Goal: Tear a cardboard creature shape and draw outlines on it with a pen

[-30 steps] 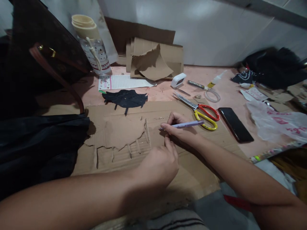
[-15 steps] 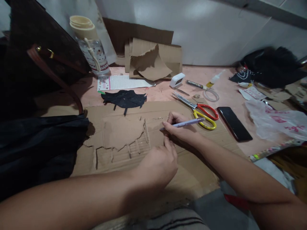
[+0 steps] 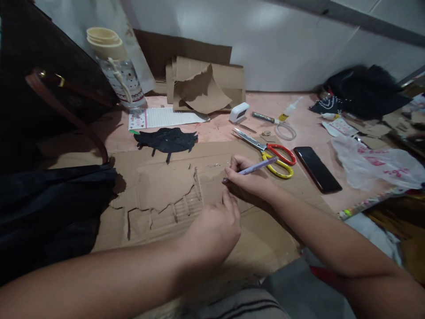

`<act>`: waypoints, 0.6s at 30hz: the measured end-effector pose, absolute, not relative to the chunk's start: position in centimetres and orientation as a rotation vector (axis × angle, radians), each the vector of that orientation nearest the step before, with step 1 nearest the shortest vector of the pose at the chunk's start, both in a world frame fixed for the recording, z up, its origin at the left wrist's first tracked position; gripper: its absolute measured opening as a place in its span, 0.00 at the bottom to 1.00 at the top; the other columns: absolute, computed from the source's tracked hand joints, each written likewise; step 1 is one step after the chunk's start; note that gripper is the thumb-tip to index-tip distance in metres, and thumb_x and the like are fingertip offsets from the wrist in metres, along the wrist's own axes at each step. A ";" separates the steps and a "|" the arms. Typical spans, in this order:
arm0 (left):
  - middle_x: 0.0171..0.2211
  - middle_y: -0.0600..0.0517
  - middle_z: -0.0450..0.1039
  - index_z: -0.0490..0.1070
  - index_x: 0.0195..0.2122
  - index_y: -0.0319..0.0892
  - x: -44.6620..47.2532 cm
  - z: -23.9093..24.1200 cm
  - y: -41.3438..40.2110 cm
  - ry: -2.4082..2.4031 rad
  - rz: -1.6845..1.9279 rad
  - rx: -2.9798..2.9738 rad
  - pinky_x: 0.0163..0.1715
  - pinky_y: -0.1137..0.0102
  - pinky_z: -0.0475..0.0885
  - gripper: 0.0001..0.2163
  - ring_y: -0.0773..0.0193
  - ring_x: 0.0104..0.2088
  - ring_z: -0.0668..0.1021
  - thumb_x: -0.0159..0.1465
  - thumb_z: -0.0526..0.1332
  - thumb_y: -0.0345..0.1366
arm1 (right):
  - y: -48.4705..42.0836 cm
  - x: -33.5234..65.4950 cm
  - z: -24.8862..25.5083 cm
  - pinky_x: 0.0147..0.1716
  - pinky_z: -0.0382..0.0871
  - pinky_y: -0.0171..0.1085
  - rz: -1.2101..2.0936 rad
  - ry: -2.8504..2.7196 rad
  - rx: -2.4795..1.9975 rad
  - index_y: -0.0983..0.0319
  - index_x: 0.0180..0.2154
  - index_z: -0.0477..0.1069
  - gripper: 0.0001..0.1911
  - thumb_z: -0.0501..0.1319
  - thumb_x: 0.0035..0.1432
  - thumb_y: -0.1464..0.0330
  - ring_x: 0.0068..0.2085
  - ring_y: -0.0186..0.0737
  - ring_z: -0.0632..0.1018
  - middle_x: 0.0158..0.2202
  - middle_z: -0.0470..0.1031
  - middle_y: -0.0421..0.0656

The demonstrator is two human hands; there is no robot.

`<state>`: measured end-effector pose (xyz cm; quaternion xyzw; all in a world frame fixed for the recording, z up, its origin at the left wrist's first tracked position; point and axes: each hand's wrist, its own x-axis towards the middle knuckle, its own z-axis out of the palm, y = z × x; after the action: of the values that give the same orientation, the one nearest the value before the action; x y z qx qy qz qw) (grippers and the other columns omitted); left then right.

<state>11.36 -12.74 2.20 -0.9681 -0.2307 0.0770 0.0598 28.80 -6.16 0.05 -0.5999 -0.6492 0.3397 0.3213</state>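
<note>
A large flat cardboard sheet [image 3: 265, 239] lies in front of me, its top layer partly peeled so the ribs [image 3: 179, 212] show. My right hand [image 3: 247, 177] is closed on a pale purple pen [image 3: 257, 165], its tip touching the cardboard. My left hand [image 3: 212, 230] is curled, thumb pressing the sheet just below the pen tip; what its fingers hold, if anything, is hidden. A black cut-out shape [image 3: 166, 139] lies beyond the sheet.
Red-and-yellow scissors [image 3: 268, 153] and a black phone [image 3: 317, 169] lie to the right. A water bottle [image 3: 116, 66], torn cardboard pieces [image 3: 204, 86], a white sheet [image 3: 162, 118], a glue bottle [image 3: 288, 110] and a plastic bag [image 3: 372, 166] sit farther back. A dark handbag [image 3: 40, 102] stands left.
The pen has tilted more upright in my right hand and its tip has shifted slightly. The view has drifted a little; both hands stay in the same spot on the cardboard.
</note>
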 end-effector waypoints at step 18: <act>0.60 0.15 0.64 0.68 0.63 0.21 11.4 1.2 -12.7 -0.737 0.131 -2.943 0.22 0.66 0.76 0.25 0.53 0.28 0.83 0.66 0.57 0.29 | -5.9 30.8 0.3 0.24 0.62 0.34 0.995 -1.545 -1.645 0.57 0.23 0.58 0.14 0.63 0.54 0.66 0.25 0.36 0.73 0.20 0.67 0.36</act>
<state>11.40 -12.72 1.23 -0.9678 -0.2425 0.0431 0.0525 30.77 -5.91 0.30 -0.6293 -0.5910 0.3807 0.3313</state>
